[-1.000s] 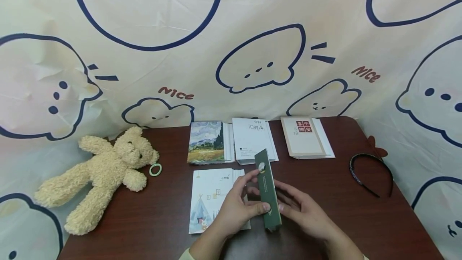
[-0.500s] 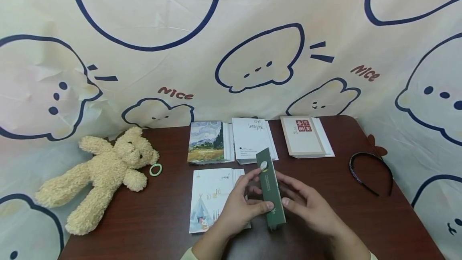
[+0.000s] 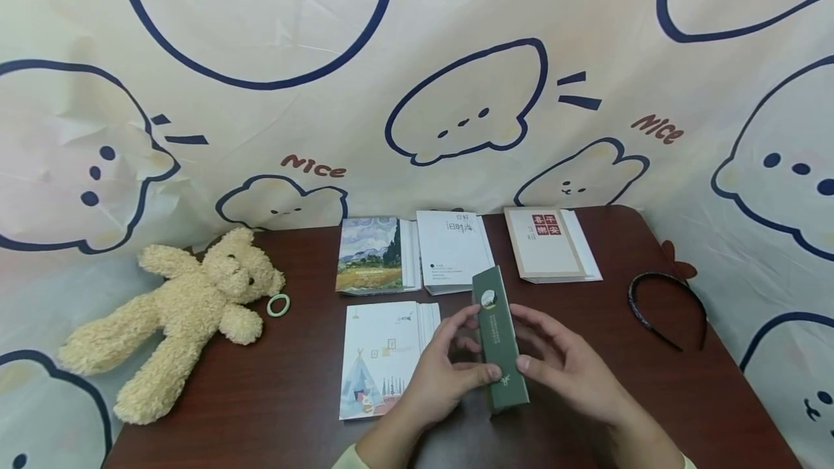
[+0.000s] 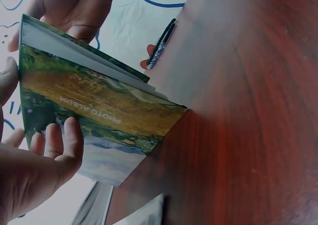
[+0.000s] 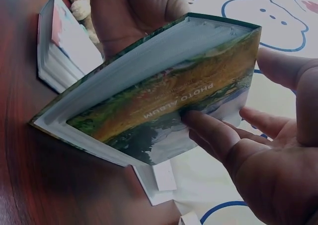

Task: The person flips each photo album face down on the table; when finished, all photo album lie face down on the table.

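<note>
A photo album (image 3: 500,342) stands tilted between both hands, its green spine turned up toward the head camera. My left hand (image 3: 446,378) grips it from the left, thumb on the lower spine. From the other side my right hand (image 3: 580,371) holds it, thumb at the spine's edge. The left wrist view shows the album's landscape cover (image 4: 104,106), printed PHOTO ALBUM, with left fingertips (image 4: 73,135) against it. White page edges (image 5: 149,61) show between the covers in the right wrist view, where right fingers (image 5: 213,130) lie on a cover.
Behind the hands lie a landscape album (image 3: 370,255), a white album (image 3: 452,248) and a beige album (image 3: 544,244). A tent-print album (image 3: 378,360) is left of the hands. A teddy bear (image 3: 202,310), a green ring (image 3: 278,305) and a headband (image 3: 635,302) flank them.
Both hands have shifted slightly right with the photo album. Its spine has turned more toward the head camera, and more of the tent-print album shows.
</note>
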`<state>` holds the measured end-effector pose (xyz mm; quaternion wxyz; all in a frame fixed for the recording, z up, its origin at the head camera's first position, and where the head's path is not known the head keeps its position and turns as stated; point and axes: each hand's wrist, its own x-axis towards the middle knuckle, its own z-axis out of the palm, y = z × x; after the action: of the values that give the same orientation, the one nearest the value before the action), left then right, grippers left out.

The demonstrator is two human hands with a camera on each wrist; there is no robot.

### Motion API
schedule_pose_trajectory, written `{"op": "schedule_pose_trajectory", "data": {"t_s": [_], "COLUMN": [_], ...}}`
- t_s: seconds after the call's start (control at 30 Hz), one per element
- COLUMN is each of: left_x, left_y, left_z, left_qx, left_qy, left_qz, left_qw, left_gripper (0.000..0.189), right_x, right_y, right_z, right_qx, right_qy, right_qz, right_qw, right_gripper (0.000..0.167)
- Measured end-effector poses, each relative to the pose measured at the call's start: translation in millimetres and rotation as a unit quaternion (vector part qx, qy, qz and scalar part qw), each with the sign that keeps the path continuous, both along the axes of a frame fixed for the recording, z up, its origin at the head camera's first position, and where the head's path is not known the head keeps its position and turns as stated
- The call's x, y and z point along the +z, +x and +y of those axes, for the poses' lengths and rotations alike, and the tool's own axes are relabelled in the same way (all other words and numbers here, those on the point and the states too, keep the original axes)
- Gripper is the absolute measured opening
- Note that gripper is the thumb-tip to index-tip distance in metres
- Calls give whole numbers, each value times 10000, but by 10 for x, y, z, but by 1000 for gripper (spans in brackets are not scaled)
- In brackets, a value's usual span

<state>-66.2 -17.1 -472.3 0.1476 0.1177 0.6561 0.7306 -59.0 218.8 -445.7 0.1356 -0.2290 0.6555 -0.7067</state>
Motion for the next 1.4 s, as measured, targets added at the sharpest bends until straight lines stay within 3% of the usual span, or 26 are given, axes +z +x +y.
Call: {"op": "schedule_pose_trajectory", "data": {"t_s": [0.33, 0.63, 0.9, 1.13, 1.4], "left_x": [-126, -225, -295, -320, -313], "left_y": [38, 69, 68, 75, 65], "left_z": [67, 123, 154, 143, 140], "left_qx": [-255, -258, -199, -237, -287], "left_qy": [-91, -1088, -1477, -1530, -1624], "left_qz": [6, 319, 474, 373, -99], "left_qw": [9996, 9932, 9877, 9872, 9863], "left_gripper": [84, 81, 75, 70, 76], "right_x": [61, 65, 37, 10, -71], "right_y": [49, 94, 131, 155, 180], "right_z": [137, 270, 375, 470, 584], "right_qx": [-228, -610, -848, -1178, -1369], "right_qy": [114, 543, 802, 1160, 1370], "right_qz": [-82, -291, -323, -472, -618], "right_qw": [9996, 9962, 9926, 9851, 9791], "right_gripper": [66, 66, 64, 64, 64]}}
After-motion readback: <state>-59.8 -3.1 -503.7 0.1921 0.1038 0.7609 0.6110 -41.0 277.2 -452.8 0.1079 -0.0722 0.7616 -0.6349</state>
